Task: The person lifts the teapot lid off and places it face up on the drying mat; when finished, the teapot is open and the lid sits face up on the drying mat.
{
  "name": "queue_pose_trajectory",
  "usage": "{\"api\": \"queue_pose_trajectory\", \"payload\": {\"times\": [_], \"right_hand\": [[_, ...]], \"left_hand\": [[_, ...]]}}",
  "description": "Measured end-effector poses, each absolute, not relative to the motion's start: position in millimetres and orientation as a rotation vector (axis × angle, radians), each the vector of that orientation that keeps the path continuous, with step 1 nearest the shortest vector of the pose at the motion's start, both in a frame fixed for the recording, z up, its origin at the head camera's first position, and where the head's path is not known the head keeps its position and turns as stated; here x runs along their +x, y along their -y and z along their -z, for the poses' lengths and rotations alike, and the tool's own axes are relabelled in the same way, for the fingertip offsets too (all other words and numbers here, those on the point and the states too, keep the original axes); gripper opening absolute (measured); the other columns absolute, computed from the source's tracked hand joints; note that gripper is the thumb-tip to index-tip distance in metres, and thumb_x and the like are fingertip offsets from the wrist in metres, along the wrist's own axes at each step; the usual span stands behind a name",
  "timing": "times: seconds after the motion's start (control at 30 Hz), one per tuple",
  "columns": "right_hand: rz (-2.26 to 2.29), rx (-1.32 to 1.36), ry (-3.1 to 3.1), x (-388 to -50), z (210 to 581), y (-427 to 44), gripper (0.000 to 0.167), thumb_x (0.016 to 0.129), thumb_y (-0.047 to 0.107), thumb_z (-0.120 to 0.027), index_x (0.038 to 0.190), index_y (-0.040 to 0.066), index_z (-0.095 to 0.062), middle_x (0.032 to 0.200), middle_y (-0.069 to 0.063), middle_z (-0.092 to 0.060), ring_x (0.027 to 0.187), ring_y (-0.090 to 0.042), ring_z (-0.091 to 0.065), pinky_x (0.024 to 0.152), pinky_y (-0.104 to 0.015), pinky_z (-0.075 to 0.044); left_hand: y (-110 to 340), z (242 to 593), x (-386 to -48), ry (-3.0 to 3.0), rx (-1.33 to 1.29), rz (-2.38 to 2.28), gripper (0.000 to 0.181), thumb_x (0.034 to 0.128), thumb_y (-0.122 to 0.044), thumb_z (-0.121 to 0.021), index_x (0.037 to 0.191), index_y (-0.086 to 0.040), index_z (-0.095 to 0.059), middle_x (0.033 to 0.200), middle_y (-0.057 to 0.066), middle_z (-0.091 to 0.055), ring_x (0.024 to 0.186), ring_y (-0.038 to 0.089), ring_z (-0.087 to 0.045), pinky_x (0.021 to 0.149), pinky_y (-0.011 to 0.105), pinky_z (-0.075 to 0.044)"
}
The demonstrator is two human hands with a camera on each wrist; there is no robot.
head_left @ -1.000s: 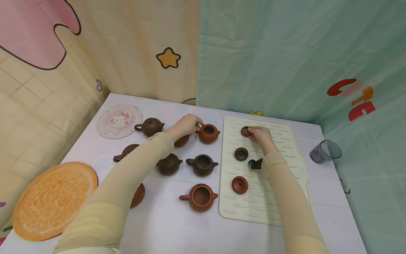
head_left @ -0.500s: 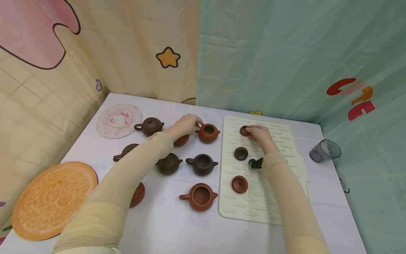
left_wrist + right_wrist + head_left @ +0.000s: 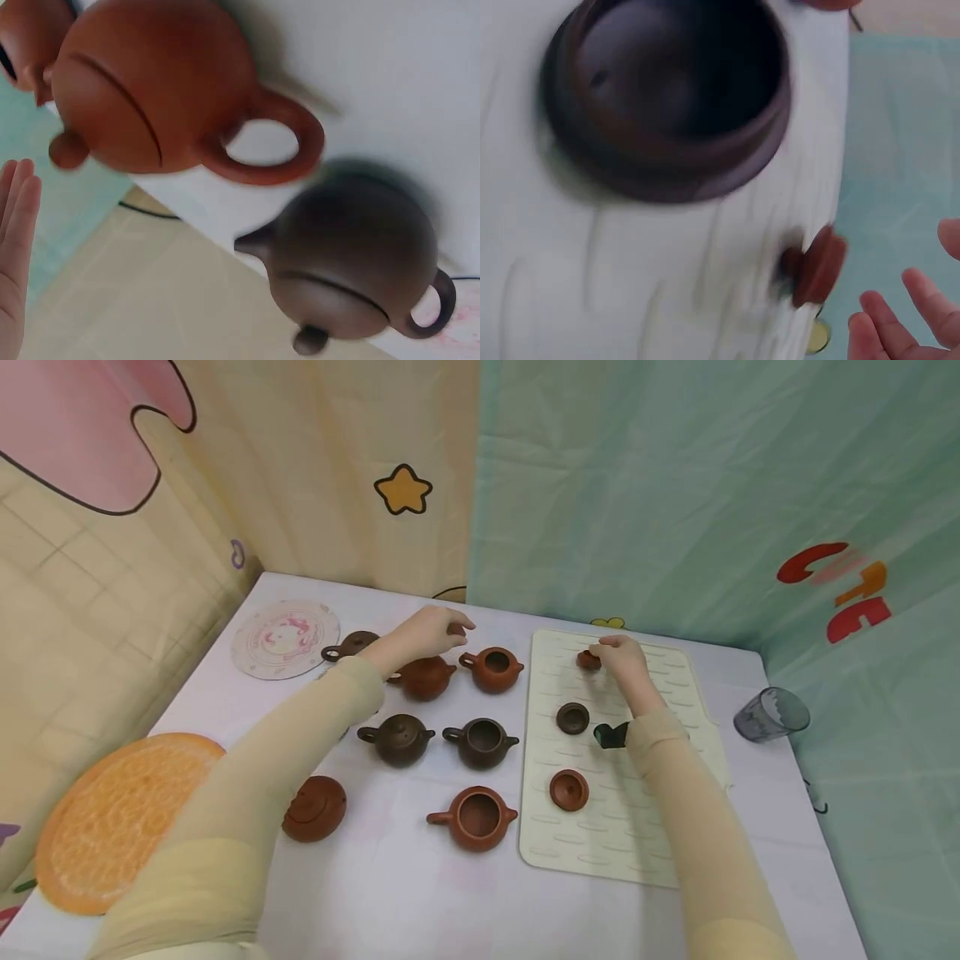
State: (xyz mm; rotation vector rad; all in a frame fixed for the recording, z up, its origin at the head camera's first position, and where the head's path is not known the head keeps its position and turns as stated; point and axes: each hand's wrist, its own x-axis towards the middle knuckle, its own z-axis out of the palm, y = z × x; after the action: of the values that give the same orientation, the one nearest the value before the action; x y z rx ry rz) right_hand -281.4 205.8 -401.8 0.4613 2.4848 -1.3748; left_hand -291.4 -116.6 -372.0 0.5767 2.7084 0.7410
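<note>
My left hand hovers empty above the back row of teapots. Nearest it are a lidded reddish-brown teapot and an orange-brown teapot with no lid on. Straight fingers show at the edge of the left wrist view, clear of the teapots. Over the cream mat, my right hand is beside a small reddish teapot lid. That lid leans tilted on its knob, and the right wrist view shows spread fingers apart from it. A dark lid and a red lid lie upside down nearer.
In the middle stand a lidded dark teapot and a lidless dark teapot. Nearer are a lidless red teapot and a lidded red teapot. A grey glass sits right; an orange-slice mat and round pink-printed mat lie left.
My left hand has let go of the orange-brown teapot's handle and risen up and left. The right hand has released the small lid, which now sits tilted, and moved slightly away.
</note>
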Motion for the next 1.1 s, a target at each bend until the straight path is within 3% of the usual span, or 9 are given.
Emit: {"api": "queue_pose_trajectory", "payload": {"times": [0.2,0.63,0.83,1.1], "right_hand": [[1.491,0.27,-2.466,-282,383,-161,0.046,0.1,0.023,-0.055,0.143,0.006,-0.049,0.148,-0.016,-0.046,0.135,-0.032,-0.045,0.112,-0.045,-0.038],[1.413,-0.295,-2.394,-280,381,-42,0.035,0.093,0.02,-0.067,0.124,0.004,-0.067,0.127,-0.011,-0.066,0.118,-0.025,-0.06,0.103,-0.037,-0.046],[1.311,-0.349,-2.366,-277,383,-16,0.035,0.093,0.02,-0.066,0.125,0.007,-0.066,0.128,-0.008,-0.065,0.112,-0.023,-0.058,0.095,-0.039,-0.049],[1.141,-0.382,-2.42,-277,394,6,0.033,0.093,0.02,-0.068,0.124,0.01,-0.067,0.126,-0.007,-0.066,0.115,-0.023,-0.059,0.097,-0.036,-0.05]], "left_hand": [[155,360,-284,-2.773,0.571,-0.745,0.033,0.0958,-0.011,-0.063,0.128,-0.006,-0.065,0.117,0.015,-0.071,0.112,0.029,-0.065,0.1,0.044,-0.047],[214,387,-257,-2.722,0.472,-0.853,0.034,0.0932,-0.005,-0.064,0.127,0.002,-0.063,0.119,0.022,-0.069,0.115,0.036,-0.063,0.104,0.049,-0.044],[214,398,-252,-2.692,0.417,-0.88,0.036,0.0933,-0.007,-0.065,0.128,0.002,-0.062,0.121,0.021,-0.068,0.116,0.035,-0.063,0.099,0.048,-0.047],[214,410,-249,-2.741,0.356,-0.827,0.036,0.0925,-0.01,-0.068,0.128,-0.003,-0.065,0.117,0.016,-0.071,0.114,0.033,-0.063,0.101,0.049,-0.045]]}}
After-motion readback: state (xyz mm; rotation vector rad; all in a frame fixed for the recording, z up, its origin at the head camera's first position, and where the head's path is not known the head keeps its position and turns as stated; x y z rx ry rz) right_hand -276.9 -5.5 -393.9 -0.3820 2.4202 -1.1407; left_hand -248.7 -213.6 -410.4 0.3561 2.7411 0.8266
